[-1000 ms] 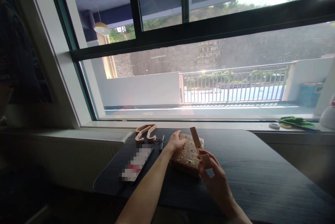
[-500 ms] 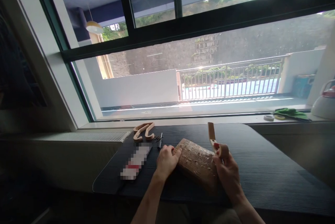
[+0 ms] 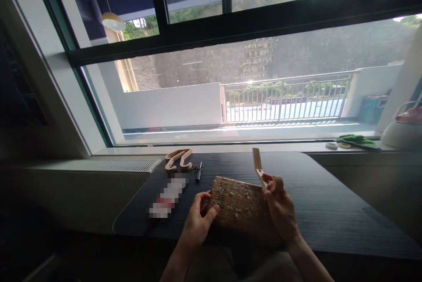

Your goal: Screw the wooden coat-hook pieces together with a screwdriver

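A rough brown board [image 3: 240, 207] is tipped up toward me at the near edge of the dark table [image 3: 329, 203]. My left hand [image 3: 197, 224] grips its left edge, thumb on the face and fingers curled behind. My right hand [image 3: 280, 211] rests against the board's right side and pinches a light wooden hook [image 3: 262, 172] whose straight end sticks up.
Two more wooden hooks [image 3: 178, 159] lie at the table's far left beside a few dark screws [image 3: 198, 170]. A flat blurred packet [image 3: 167, 196] lies nearer. On the windowsill to the right are a green cloth [image 3: 358, 140], tape rolls [image 3: 336, 145] and a white kettle [image 3: 402, 126].
The board has been lifted from lying flat to tilted with its face toward me. My left hand went from its top to its left edge. My right hand kept the wooden hook.
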